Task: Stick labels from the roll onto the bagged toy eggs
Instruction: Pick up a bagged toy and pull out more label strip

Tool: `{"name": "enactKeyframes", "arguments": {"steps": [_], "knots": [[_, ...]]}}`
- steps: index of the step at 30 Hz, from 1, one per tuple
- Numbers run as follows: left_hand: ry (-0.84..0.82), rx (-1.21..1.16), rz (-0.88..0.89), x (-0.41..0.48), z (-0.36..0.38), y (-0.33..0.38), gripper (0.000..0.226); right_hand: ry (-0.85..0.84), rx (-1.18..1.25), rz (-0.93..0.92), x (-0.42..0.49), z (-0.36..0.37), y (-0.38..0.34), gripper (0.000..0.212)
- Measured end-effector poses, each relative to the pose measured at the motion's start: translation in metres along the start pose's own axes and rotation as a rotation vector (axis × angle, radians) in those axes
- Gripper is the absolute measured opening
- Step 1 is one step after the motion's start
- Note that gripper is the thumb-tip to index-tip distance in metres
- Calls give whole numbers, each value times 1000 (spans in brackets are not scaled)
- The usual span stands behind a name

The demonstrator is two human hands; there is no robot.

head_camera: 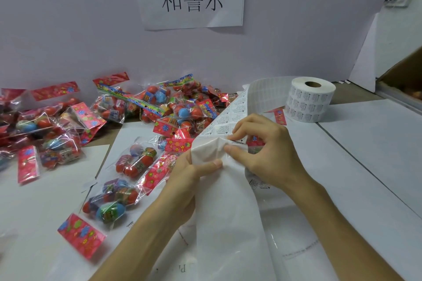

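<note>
The table (365, 155) carries everything. On its far left lies a loose pile of bagged toy eggs (159, 107), within reach of the left arm, I think so that the bags can be taken one after another. Two bags (123, 180) lie apart from the pile, just beside the left hand. Their long axis goes diagonally from near-left to far-right, and the nearer one has its red card at the near-left end.

The paper strip (228, 223) comes from the roll (310, 100), makes a loop at the back, runs to the hands and then hangs down toward the person, so its long axis goes from far to near. The printed side faces up on the far part, with the text upside down for the person. The roll stands on its flat end at the far right, with the core hole up, so probably it unwinds freely.

The left hand (185, 180) grips the strip at a fold, thumb on top and fingers behind, seemingly to bend it so a label edge lifts. The right hand (267, 150) pinches a label (238, 142) between thumb and forefinger at this fold; the other fingers are curled loosely.
</note>
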State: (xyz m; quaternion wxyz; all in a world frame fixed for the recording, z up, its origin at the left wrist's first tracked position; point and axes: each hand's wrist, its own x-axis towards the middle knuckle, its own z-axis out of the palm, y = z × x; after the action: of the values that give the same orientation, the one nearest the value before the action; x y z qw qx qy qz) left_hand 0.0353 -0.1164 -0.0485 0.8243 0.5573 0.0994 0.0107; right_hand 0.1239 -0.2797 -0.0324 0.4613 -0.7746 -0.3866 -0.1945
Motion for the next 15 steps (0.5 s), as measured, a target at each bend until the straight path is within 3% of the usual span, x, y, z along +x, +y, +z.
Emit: {"name": "enactKeyframes", "arguments": {"steps": [10, 15], "knots": [[9, 47, -3, 1, -1, 0, 29, 16, 18, 41, 1, -3, -3, 12], [19, 115, 5, 3, -3, -3, 33, 65, 2, 67, 2, -2, 0, 22]]}}
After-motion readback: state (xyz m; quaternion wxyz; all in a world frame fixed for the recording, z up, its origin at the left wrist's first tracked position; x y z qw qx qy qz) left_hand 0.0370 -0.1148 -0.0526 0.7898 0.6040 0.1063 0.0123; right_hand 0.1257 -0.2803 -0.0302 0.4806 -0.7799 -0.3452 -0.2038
